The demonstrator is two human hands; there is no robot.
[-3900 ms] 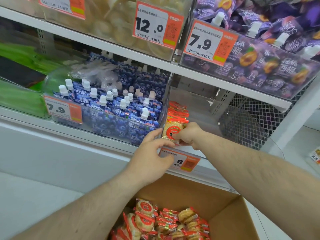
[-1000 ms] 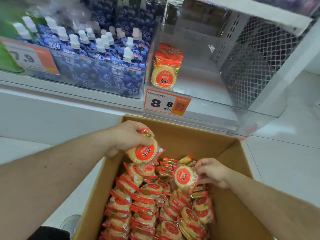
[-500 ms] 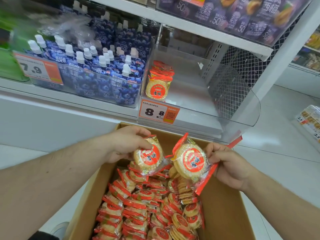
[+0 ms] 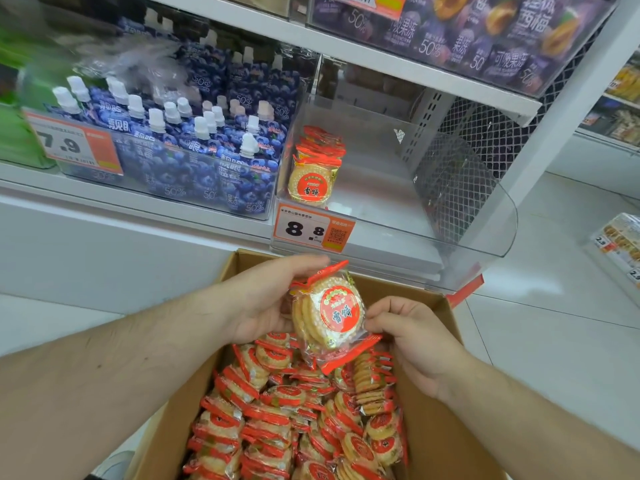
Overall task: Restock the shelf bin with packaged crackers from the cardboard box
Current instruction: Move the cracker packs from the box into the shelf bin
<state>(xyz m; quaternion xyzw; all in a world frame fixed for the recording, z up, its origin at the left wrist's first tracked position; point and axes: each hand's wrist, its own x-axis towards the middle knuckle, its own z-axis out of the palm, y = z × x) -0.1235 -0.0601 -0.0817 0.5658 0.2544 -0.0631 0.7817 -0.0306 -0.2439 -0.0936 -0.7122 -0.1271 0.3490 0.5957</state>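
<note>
Holding stacked round crackers in clear red-edged packets (image 4: 327, 315) upright, both hands' fingers clamped, left hand (image 4: 263, 301) nearer the clear plastic shelf bin (image 4: 460, 216) ahead, above.

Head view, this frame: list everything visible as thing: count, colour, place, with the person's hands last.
held cracker packs: a small stack, exact count unclear, clear wrap with red ends and red round label, above the box between both hands
cardboard box: one, brown, on the floor below the shelf, open
boxed cracker packs: many, red and tan, loose inside the box
shelf bin: one, clear plastic, lower shelf at right
binned cracker packs: one short row, red and tan, standing at the bin's left side
price tag: one, white and orange, reads 8.8, on the bin front
blueberry pouches: many, blue with white caps, bin to the left
purple pouches: many, upper shelf
left hand: grips the stack's left side
right hand: pinches its lower right edge
</note>
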